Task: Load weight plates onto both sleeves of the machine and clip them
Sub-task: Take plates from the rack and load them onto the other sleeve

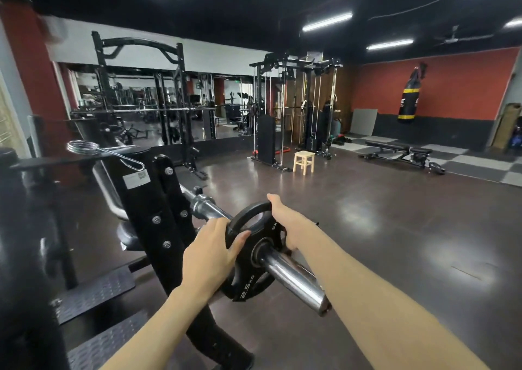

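Observation:
A black 2.5 kg weight plate [248, 270] sits threaded on the chrome sleeve [293, 279] of the black machine [152, 208], roughly midway along it. My left hand [209, 254] grips the plate's left rim, thumb over its front face. My right hand [285, 217] holds the plate's upper right rim, fingers wrapped behind it. A chrome spring clip [90, 148] lies on top of the machine at the upper left, apart from both hands. The sleeve's free end points toward me.
Black checker-plate footplates [96, 293] lie at the lower left. Across the dark floor stand a wooden stool [304, 162], a cable station [296, 109], a power rack [147, 95] by the mirror and a flat bench [401, 155]. A punching bag [409, 98] hangs at the red wall.

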Demonstrator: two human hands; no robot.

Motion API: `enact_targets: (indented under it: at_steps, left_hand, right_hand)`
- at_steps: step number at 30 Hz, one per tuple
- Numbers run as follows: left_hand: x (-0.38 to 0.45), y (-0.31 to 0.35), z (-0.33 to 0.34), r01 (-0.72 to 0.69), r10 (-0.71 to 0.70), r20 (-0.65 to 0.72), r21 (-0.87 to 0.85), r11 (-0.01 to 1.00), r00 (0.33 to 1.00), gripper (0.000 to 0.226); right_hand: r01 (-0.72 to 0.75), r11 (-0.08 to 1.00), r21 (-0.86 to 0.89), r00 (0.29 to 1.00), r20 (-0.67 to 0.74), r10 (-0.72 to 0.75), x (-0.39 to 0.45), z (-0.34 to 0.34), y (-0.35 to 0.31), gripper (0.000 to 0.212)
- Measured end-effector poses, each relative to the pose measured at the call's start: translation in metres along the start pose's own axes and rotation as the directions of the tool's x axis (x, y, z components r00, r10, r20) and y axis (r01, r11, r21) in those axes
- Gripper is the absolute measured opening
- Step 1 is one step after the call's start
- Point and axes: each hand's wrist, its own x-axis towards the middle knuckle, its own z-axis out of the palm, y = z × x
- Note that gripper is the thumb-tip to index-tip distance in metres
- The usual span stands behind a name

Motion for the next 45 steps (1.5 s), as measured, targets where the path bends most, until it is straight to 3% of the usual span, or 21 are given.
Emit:
enact_targets:
  at_steps: [4, 9, 11, 13, 15, 17, 21, 26, 31, 34, 36, 39, 41, 43, 45]
  left_hand:
    - [0.023, -0.031, 0.012, -0.041, 0.041, -0.028, -0.028, 0.999, 0.999, 0.047]
    - [0.054, -0.076, 0.024, -0.097, 0.097, -0.079, 0.008, 0.995, 0.992, 0.042]
    - [0.067, -0.097, 0.029, -0.090, 0.088, -0.080, -0.011, 0.996, 0.993, 0.039]
    - [0.081, -0.119, 0.034, -0.077, 0.076, -0.079, -0.017, 0.997, 0.994, 0.035]
    - [0.095, -0.139, 0.035, -0.061, 0.059, -0.077, -0.025, 0.998, 0.995, 0.033]
    - [0.110, -0.159, 0.034, -0.035, 0.033, -0.063, -0.031, 0.999, 0.997, 0.032]
    - [0.133, -0.178, 0.034, -0.040, 0.040, 0.007, -0.011, 0.999, 0.999, 0.038]
    - [0.139, -0.169, 0.032, -0.007, 0.008, 0.035, -0.042, 0.999, 0.999, 0.037]
    - [0.135, -0.164, 0.025, 0.065, -0.065, 0.064, -0.008, 0.998, 0.996, 0.036]
    - [0.120, -0.158, 0.014, 0.126, -0.124, 0.049, -0.055, 0.990, 0.991, 0.041]
    - [0.104, -0.157, 0.003, 0.216, -0.217, 0.010, -0.144, 0.966, 0.976, 0.038]
    - [0.077, -0.165, -0.020, 0.439, -0.458, 0.037, -0.366, 0.821, 0.888, 0.026]
    - [0.052, -0.182, -0.038, 0.568, -0.621, 0.123, -0.570, 0.594, 0.774, 0.027]
    - [0.020, -0.209, -0.054, 0.599, -0.744, 0.152, -0.705, 0.379, 0.650, 0.029]
    - [-0.014, -0.240, -0.072, 0.585, -0.833, 0.143, -0.775, 0.241, 0.534, 0.033]
  right_hand:
    - [0.031, 1.000, 0.005, 0.999, -0.038, -0.031, 0.007, 0.023, -0.020, 0.082]
    - [0.036, 0.993, 0.113, 0.999, -0.028, -0.033, 0.024, 0.055, -0.041, 0.063]
    - [0.067, 0.993, 0.100, 0.998, -0.020, -0.065, 0.048, 0.081, -0.056, 0.077]
    - [0.075, 0.994, 0.077, 0.995, -0.074, -0.070, 0.120, 0.107, -0.068, 0.118]
    - [0.079, 0.995, 0.056, 0.992, -0.101, -0.073, 0.176, 0.133, -0.082, 0.133]
    - [0.092, 0.994, 0.062, 0.990, -0.114, -0.085, 0.172, 0.155, -0.097, 0.142]
    - [0.196, 0.980, 0.038, 0.971, -0.143, -0.189, 0.165, 0.171, -0.112, 0.117]
    - [0.082, 0.997, 0.006, 0.983, -0.168, -0.080, 0.190, 0.167, -0.107, 0.100]
    - [0.067, 0.995, 0.069, 0.988, -0.144, -0.056, 0.153, 0.164, -0.102, 0.127]
    - [0.146, 0.989, 0.032, 0.957, -0.259, -0.133, 0.086, 0.164, -0.102, 0.103]
    - [0.308, 0.942, -0.132, 0.857, -0.392, -0.335, 0.058, 0.169, -0.095, 0.073]
    - [0.529, 0.784, -0.326, 0.686, -0.379, -0.621, 0.018, 0.192, -0.081, 0.046]
    - [0.591, 0.714, -0.376, 0.680, -0.244, -0.692, -0.006, 0.221, -0.067, 0.033]
    - [0.627, 0.620, -0.472, 0.632, -0.159, -0.759, -0.026, 0.252, -0.049, 0.024]
    - [0.672, 0.484, -0.561, 0.511, -0.121, -0.851, -0.045, 0.282, -0.032, 0.019]
